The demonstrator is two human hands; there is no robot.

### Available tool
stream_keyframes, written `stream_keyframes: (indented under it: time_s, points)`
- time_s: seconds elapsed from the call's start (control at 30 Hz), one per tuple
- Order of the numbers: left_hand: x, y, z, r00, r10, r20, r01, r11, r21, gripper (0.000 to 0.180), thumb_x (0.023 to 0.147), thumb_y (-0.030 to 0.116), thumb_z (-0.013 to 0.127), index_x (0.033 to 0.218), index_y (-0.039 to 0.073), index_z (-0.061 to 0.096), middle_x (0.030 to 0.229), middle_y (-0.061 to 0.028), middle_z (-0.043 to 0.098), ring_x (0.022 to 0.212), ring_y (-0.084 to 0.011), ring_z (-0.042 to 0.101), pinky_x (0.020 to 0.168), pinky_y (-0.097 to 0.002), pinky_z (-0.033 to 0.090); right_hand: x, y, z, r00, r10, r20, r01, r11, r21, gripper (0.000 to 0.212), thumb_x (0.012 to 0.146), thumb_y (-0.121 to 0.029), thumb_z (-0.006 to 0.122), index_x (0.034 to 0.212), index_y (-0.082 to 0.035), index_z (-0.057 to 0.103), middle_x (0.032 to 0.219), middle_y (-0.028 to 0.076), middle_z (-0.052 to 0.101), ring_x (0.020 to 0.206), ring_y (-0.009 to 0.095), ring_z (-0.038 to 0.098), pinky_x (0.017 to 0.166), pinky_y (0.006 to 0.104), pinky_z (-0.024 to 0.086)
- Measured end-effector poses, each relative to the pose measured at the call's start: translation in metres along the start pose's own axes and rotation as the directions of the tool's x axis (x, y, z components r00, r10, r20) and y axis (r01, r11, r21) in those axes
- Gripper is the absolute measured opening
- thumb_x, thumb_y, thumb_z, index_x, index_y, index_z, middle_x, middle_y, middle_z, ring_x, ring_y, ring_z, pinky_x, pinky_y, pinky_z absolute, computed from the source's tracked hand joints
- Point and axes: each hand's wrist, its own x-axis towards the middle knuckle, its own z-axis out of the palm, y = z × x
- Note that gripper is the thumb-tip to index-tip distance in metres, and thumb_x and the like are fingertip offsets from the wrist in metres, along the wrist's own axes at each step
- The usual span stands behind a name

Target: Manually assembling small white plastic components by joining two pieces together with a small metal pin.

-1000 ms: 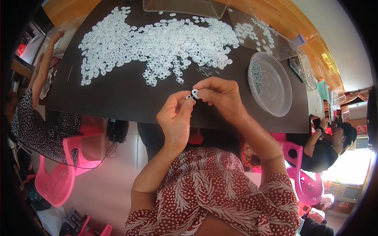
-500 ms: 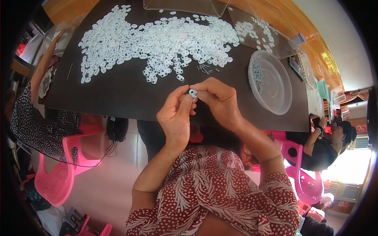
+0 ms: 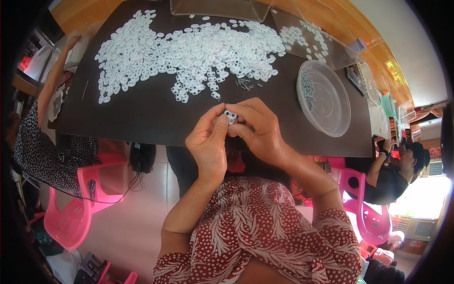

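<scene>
Small white plastic pieces with dark round holes (image 3: pixel 230 114) are pinched between my two hands, just over the table's near edge. My left hand (image 3: pixel 207 139) is closed, its thumb and fingers gripping the pieces from the left. Closed on the same pieces from the right is my right hand (image 3: pixel 259 127), with the thumb below and the forefinger at the top. Whether a metal pin sits in the holes I cannot tell. Beyond my fingers, similar holed white pieces (image 3: pixel 189 89) lie loose, and several short grey metal pins (image 3: pixel 246 84) are scattered beside them.
A wide heap of white oval pieces (image 3: pixel 208 45) covers the far part of the dark table (image 3: pixel 142 111). To the right stands a round clear tub (image 3: pixel 347 109) holding grey pins (image 3: pixel 307 87). A clear bin (image 3: pixel 222 14) is at the back. People sit at both sides.
The white pieces have been turned in my fingers, so more holes face up. My right hand's fingers have shifted their hold, with the thumb now lower.
</scene>
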Motion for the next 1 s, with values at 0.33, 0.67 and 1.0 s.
stream_keyframes:
  time_s: [0.33, 0.67, 1.0]
  points:
    - [-0.009, 0.004, 0.014, 1.0, 0.009, 0.0, -0.009, 0.999, 0.037, 0.022, 0.09, -0.001, 0.054, 0.11, -0.008, 0.059, 0.091, -0.0072, 0.062, 0.073, -0.0081, 0.055, 0.065, -0.0204, 0.047, -0.005, -0.003, -0.012, 0.996, -0.061, -0.061, 0.059, 0.997, -0.046, 0.035, 0.068, 0.0, 0.067, 0.102, 0.0, 0.062, 0.085, 0.011, 0.06, 0.075, 0.025, 0.056, 0.064, 0.0335, 0.047]
    - [-0.027, 0.003, 0.027, 0.996, 0.086, 0.039, -0.09, 0.989, 0.119, 0.021, 0.089, -0.002, 0.055, 0.108, -0.008, 0.06, 0.089, -0.0077, 0.063, 0.072, -0.0088, 0.056, 0.064, -0.0209, 0.048, -0.022, -0.007, -0.023, 0.991, -0.039, -0.124, 0.042, 0.999, 0.016, 0.031, 0.07, 0.0, 0.065, 0.1, 0.001, 0.062, 0.083, 0.011, 0.06, 0.074, 0.025, 0.055, 0.064, 0.0338, 0.046]
    - [-0.043, 0.001, 0.034, 0.993, 0.121, 0.0, -0.119, 0.976, 0.184, 0.018, 0.088, -0.002, 0.054, 0.103, -0.007, 0.063, 0.088, -0.0072, 0.064, 0.072, -0.0087, 0.058, 0.063, -0.0205, 0.05, -0.036, -0.002, -0.025, 0.975, -0.146, -0.17, 0.152, 0.988, 0.025, 0.028, 0.069, 0.002, 0.065, 0.096, 0.004, 0.06, 0.078, 0.012, 0.059, 0.069, 0.027, 0.054, 0.061, 0.0349, 0.045]
